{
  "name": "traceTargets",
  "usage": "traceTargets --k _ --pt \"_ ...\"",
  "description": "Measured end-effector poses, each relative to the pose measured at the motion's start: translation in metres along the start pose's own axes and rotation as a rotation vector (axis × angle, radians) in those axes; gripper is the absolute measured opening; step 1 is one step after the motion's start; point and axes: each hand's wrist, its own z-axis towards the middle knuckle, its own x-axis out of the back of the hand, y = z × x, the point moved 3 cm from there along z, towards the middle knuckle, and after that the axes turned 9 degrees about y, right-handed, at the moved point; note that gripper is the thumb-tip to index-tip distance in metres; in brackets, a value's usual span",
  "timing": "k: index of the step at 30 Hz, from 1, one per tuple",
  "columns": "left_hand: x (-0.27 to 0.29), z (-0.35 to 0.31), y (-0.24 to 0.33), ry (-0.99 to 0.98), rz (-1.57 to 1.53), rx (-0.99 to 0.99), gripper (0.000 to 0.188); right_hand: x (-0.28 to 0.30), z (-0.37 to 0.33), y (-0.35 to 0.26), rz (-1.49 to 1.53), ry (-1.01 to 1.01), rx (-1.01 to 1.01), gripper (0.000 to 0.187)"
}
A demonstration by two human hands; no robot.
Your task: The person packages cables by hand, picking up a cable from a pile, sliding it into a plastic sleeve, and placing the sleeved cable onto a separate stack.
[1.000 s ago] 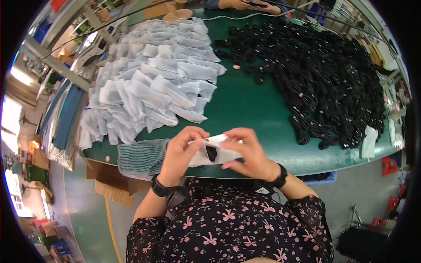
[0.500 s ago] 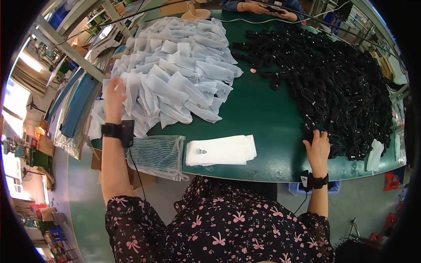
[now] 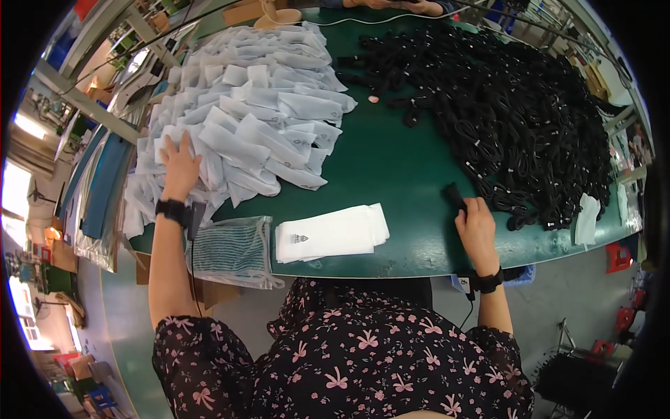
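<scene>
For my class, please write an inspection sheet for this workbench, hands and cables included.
Surface: glossy green table.
Things: white packets heaped left; black cord bundles heaped right; flat white sleeves stacked near the front edge.
Clutter: striped cloth in clear bag; pink object.
Hands: left hand spread over packets; right hand holding a black bundle.
Cables: white cable across the far end.
Surroundings: co-worker's hands at far edge; red stool right.
</scene>
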Motion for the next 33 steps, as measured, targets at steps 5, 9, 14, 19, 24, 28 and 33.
traceTargets --k 5,9,14,19,24,28,33 --pt "0.088 -0.069 0.178 0.031 -0.650 -0.237 0.031 -0.017 -0.011 -0.026 0.431 -0.200 -0.264 0.016" --pt "0.088 -0.137 0.272 -0.155 -1.091 -0.431 0.015 -0.026 -0.004 -0.070 0.822 -0.367 -0.377 0.019" --pt "0.071 -0.155 0.306 -0.173 -0.966 -0.371 0.012 -0.026 -0.006 -0.089 0.675 -0.302 -0.100 0.023" --pt "0.057 -0.154 0.297 -0.225 -1.020 -0.297 0.010 -0.013 -0.009 -0.101 0.663 -0.191 0.087 0.026" --pt "0.059 -0.153 0.290 -0.404 -1.201 -0.018 0.008 -0.003 -0.009 -0.104 0.585 -0.194 0.140 0.029" --pt "0.066 -0.155 0.290 -0.384 -1.226 -0.011 0.009 0.003 -0.006 -0.108 0.479 -0.139 0.317 0.025" --pt "0.084 -0.152 0.293 -0.113 -1.219 -0.358 0.012 -0.008 -0.006 -0.104 0.663 -0.338 0.171 0.027"
